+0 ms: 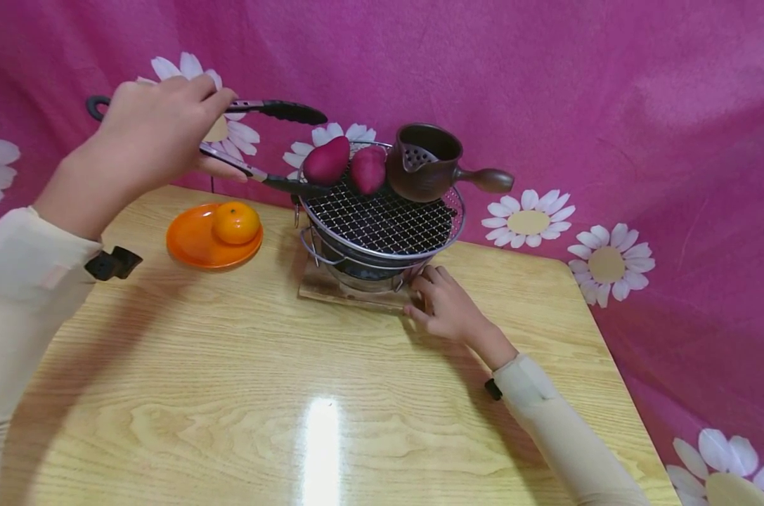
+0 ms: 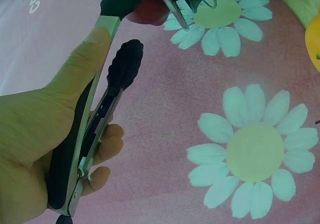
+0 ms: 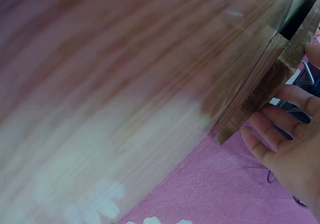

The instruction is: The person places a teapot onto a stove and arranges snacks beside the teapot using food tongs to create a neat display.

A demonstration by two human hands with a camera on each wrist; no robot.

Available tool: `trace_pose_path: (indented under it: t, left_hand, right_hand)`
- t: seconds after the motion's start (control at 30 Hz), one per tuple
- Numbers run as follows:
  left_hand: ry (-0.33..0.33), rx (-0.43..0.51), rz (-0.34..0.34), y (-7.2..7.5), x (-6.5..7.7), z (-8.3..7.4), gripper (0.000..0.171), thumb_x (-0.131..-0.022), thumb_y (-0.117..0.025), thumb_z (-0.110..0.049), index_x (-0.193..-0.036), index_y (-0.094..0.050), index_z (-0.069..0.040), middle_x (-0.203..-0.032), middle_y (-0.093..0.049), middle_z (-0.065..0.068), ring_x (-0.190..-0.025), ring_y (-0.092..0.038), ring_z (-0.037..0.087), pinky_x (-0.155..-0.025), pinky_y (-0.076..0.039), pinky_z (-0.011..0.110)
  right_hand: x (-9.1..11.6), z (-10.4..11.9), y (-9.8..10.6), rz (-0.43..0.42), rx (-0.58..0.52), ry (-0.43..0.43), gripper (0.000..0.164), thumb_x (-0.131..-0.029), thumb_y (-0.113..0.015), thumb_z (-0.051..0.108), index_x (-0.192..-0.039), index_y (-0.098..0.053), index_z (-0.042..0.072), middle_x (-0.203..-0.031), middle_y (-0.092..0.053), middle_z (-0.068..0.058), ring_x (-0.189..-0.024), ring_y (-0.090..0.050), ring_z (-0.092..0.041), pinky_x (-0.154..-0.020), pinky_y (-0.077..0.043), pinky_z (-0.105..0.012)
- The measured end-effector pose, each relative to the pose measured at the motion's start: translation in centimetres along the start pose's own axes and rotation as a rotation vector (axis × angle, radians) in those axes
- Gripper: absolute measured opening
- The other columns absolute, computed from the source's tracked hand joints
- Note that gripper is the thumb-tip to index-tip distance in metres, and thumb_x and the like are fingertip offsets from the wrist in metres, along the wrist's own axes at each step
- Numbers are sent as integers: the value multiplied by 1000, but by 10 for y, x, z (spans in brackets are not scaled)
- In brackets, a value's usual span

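Tongs point(image 1: 293, 111) were black and silver, sweet potatoes point(image 1: 327, 161) purplish red, pot point(image 1: 419, 179) dark brown. Grill mesh point(image 1: 382, 218) was silvery, criss-crossed. Plate point(image 1: 188, 239) was orange, mandarin point(image 1: 236, 223) yellow-orange. Counter point(image 1: 230, 365) showed yellowish wood grain; cloth point(image 1: 546, 105) was magenta with white, yellow-centred daisies point(image 1: 528, 222). Sleeves point(image 1: 34, 274) were cream.

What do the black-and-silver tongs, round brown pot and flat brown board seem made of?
Black-and-silver tongs: likely metal, with shiny sides; dull black tips, perhaps silicone. Round brown pot: perhaps clay, given its soft sheen. Flat brown board: apparently rough wood, grain showing at its edge.
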State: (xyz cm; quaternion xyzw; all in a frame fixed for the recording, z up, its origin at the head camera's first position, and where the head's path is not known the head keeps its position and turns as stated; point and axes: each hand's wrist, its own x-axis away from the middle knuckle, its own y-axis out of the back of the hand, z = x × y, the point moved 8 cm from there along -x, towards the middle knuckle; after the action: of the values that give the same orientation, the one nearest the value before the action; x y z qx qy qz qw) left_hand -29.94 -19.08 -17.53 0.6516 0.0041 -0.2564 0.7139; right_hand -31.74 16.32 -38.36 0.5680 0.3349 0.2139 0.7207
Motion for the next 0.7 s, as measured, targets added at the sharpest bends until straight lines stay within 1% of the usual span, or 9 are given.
trace_pose_path:
  t: [0.07, 0.17, 0.27, 0.3, 0.37, 0.53, 0.6, 0.67, 0.7]
  left_hand:
    - [5, 3, 0, -1, 1, 0, 92, -80, -83, -52, -142, -46, 5, -123, -54, 29, -103, -59, 49, -62, -54, 63]
    - [26, 3, 24, -4, 3, 2, 95, -81, -81, -52, -145, -42, 7, -128, -51, 31, -110, -55, 51, -66, -55, 65]
    - [45, -1, 29, -6, 5, 4, 99, -83, -80, -53, -148, -37, 7, -131, -49, 33, -115, -50, 53, -71, -54, 67]
    - [48, -5, 17, -5, 7, 4, 99, -83, -80, -53, -147, -36, 7, -130, -48, 33, -114, -48, 53, -71, -54, 67]
    - [51, -11, -23, -2, 9, 3, 99, -82, -80, -54, -146, -37, 8, -126, -49, 33, -112, -47, 52, -72, -54, 66]
    - [90, 22, -131, 5, 15, 3, 102, -80, -83, -50, -149, -35, 8, -130, -48, 33, -119, -42, 50, -87, -48, 63]
    - [122, 50, -174, 8, 19, 5, 102, -80, -84, -48, -151, -34, 7, -130, -48, 34, -118, -42, 49, -88, -45, 63]
    - [152, 89, -234, 11, 22, 6, 98, -81, -85, -44, -150, -35, 6, -125, -49, 33, -112, -44, 48, -86, -46, 61]
    - [175, 116, -249, 12, 24, 8, 97, -82, -85, -42, -150, -33, 5, -125, -48, 32, -110, -44, 47, -85, -46, 61]
  right_hand:
    - [0, 0, 0, 1, -5, -2, 28, -90, -71, 32, -101, -65, 6, -96, -55, -8, -96, -49, -28, -84, -43, -42]
    - [0, 0, 0, 6, -7, -6, 28, -90, -70, 32, -102, -66, 6, -97, -55, -8, -96, -49, -28, -85, -43, -42]
    - [0, 0, 0, 10, -8, -8, 29, -91, -70, 32, -102, -66, 6, -97, -55, -9, -96, -49, -28, -85, -43, -42]
    - [0, 0, 0, 12, -8, -10, 29, -91, -70, 32, -103, -66, 6, -98, -55, -9, -97, -49, -28, -85, -43, -42]
    - [0, 0, -1, 16, -10, -14, 29, -91, -70, 32, -103, -66, 6, -98, -55, -9, -97, -49, -28, -85, -43, -42]
    - [1, -2, 0, 18, -11, -17, 29, -90, -71, 32, -102, -65, 6, -98, -55, -9, -96, -49, -28, -85, -43, -42]
    - [1, -2, 1, 14, -9, -14, 29, -90, -71, 32, -102, -65, 6, -97, -55, -9, -96, -49, -28, -85, -43, -42]
    - [2, -3, 1, 13, -13, -12, 29, -91, -70, 32, -102, -65, 6, -97, -54, -9, -96, -49, -28, -85, -43, -43]
    - [2, -3, 1, 11, -16, -11, 29, -91, -70, 32, -102, -65, 6, -96, -54, -9, -96, -49, -28, -85, -43, -43]
